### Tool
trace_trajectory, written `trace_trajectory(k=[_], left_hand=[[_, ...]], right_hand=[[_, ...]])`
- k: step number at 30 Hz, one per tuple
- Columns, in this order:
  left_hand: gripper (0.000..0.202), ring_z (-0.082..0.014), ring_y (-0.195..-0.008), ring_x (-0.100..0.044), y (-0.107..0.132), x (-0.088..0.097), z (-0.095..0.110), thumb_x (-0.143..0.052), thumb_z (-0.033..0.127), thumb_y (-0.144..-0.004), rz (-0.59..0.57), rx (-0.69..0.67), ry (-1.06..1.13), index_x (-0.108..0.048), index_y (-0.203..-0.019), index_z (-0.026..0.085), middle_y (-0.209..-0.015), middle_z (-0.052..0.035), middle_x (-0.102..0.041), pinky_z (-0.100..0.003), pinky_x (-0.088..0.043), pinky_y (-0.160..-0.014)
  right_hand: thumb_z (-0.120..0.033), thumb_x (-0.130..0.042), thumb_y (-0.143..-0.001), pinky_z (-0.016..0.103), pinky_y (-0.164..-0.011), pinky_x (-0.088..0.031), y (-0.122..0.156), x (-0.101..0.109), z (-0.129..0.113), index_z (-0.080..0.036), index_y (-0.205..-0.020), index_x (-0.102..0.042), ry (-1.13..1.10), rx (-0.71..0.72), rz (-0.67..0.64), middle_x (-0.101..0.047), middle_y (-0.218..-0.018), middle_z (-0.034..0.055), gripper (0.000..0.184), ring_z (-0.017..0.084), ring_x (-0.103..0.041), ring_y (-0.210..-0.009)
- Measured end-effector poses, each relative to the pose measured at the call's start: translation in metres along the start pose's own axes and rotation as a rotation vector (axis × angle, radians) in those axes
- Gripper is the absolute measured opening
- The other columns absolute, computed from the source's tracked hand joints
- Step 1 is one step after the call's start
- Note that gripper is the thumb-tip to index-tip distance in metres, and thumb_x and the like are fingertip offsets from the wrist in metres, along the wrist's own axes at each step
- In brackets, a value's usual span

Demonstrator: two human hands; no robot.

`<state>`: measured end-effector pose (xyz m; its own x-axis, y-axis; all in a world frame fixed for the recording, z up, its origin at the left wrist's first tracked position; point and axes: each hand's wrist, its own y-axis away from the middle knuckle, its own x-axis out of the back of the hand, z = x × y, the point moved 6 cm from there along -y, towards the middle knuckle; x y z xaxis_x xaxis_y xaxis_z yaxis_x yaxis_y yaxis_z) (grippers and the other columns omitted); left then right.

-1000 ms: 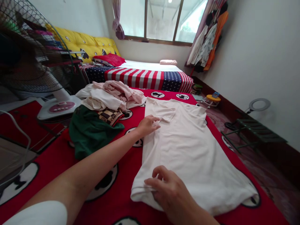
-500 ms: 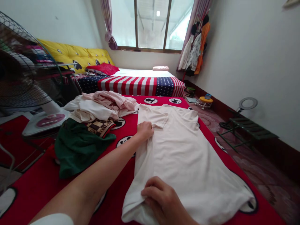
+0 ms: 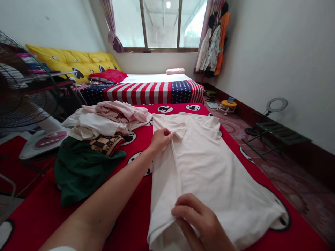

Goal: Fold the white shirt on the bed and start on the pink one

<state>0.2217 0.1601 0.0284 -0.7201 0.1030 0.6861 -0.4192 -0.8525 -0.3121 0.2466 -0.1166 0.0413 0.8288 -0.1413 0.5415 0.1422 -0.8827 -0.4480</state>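
A pale pink T-shirt [image 3: 209,167] lies spread on the red patterned bedcover [image 3: 136,212]. My left hand [image 3: 160,138] pinches the shirt's left side just below the short sleeve. My right hand [image 3: 201,223] grips the same left side near the hem, close to me. Between the two hands the fabric is lifted and drawn inward into a long fold.
A heap of clothes [image 3: 104,120] with a dark green garment [image 3: 81,167] lies to the left. A standing fan [image 3: 26,101] is at the far left. A flag-striped bed [image 3: 154,90] stands behind. A folding rack [image 3: 277,137] and ring light [image 3: 277,104] are on the floor at right.
Both hands closed on the shirt's left edge and pulled it to the right, raising a lengthwise fold. The view drifted slightly left.
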Motion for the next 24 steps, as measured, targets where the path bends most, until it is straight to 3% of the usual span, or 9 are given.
trace_trajectory(k=[5, 10, 14, 17, 19, 21, 24], left_hand=[[0.014, -0.0164, -0.069, -0.062, 0.006, -0.015, -0.002, -0.057, 0.027, -0.077, -0.057, -0.045, 0.021, -0.067, -0.076, 0.017, -0.072, -0.0028, -0.068, -0.024, -0.045, -0.062], [0.012, -0.0154, -0.073, -0.062, 0.026, -0.017, 0.004, -0.060, 0.016, -0.073, -0.192, -0.135, 0.042, -0.069, -0.080, 0.018, -0.081, -0.0023, -0.068, -0.024, -0.047, -0.069], [0.020, -0.0155, -0.085, -0.061, 0.066, 0.009, 0.018, -0.063, 0.017, -0.074, -0.260, -0.231, 0.037, -0.069, -0.092, 0.020, -0.102, -0.0045, -0.063, -0.024, -0.046, -0.078], [0.013, -0.0142, -0.076, -0.059, 0.109, 0.039, 0.020, -0.061, 0.018, -0.076, -0.321, -0.247, -0.057, -0.069, -0.086, 0.020, -0.088, -0.0028, -0.064, -0.024, -0.044, -0.072], [0.009, -0.0131, -0.067, -0.056, 0.140, 0.058, 0.015, -0.059, 0.022, -0.079, -0.378, -0.176, -0.101, -0.067, -0.078, 0.019, -0.074, -0.0004, -0.063, -0.023, -0.041, -0.065], [0.018, -0.0122, -0.060, -0.053, 0.172, 0.073, 0.011, -0.057, 0.030, -0.083, -0.478, -0.056, -0.098, -0.067, -0.072, 0.018, -0.064, 0.0012, -0.062, -0.022, -0.037, -0.057], [0.023, -0.0114, -0.057, -0.053, 0.217, 0.083, 0.013, -0.058, 0.038, -0.083, -0.637, 0.067, -0.052, -0.069, -0.072, 0.020, -0.064, 0.0023, -0.063, -0.022, -0.034, -0.053]], right_hand=[[-0.005, -0.045, -0.084, 0.025, -0.071, -0.046, 0.009, 0.002, 0.010, -0.020, -0.099, -0.059, 0.047, -0.102, -0.040, -0.055, -0.089, 0.0060, 0.025, 0.015, -0.055, -0.080], [-0.011, -0.058, -0.079, 0.029, -0.074, -0.044, 0.018, -0.005, 0.019, -0.022, -0.084, -0.062, 0.181, -0.252, -0.210, -0.057, -0.089, 0.0036, 0.012, 0.017, -0.054, -0.082], [-0.010, -0.059, -0.078, 0.033, -0.079, -0.041, 0.019, 0.001, 0.012, -0.022, -0.088, -0.061, 0.266, -0.190, -0.169, -0.057, -0.096, 0.0042, 0.016, 0.019, -0.052, -0.088], [-0.007, -0.052, -0.082, 0.032, -0.077, -0.039, 0.021, 0.001, 0.002, -0.021, -0.091, -0.059, 0.266, -0.088, -0.124, -0.058, -0.095, 0.0045, 0.018, 0.017, -0.051, -0.085], [-0.010, -0.054, -0.083, 0.031, -0.074, -0.038, 0.024, -0.002, -0.004, -0.021, -0.089, -0.058, 0.243, -0.047, -0.127, -0.058, -0.091, 0.0040, 0.013, 0.017, -0.052, -0.082], [-0.018, -0.062, -0.081, 0.031, -0.072, -0.037, 0.028, -0.007, -0.009, -0.021, -0.085, -0.058, 0.240, -0.043, -0.140, -0.059, -0.086, 0.0031, 0.006, 0.017, -0.052, -0.079], [-0.025, -0.073, -0.074, 0.031, -0.070, -0.036, 0.032, -0.012, -0.011, -0.020, -0.077, -0.056, 0.274, -0.111, -0.165, -0.058, -0.082, 0.0016, 0.018, 0.018, -0.051, -0.077]])
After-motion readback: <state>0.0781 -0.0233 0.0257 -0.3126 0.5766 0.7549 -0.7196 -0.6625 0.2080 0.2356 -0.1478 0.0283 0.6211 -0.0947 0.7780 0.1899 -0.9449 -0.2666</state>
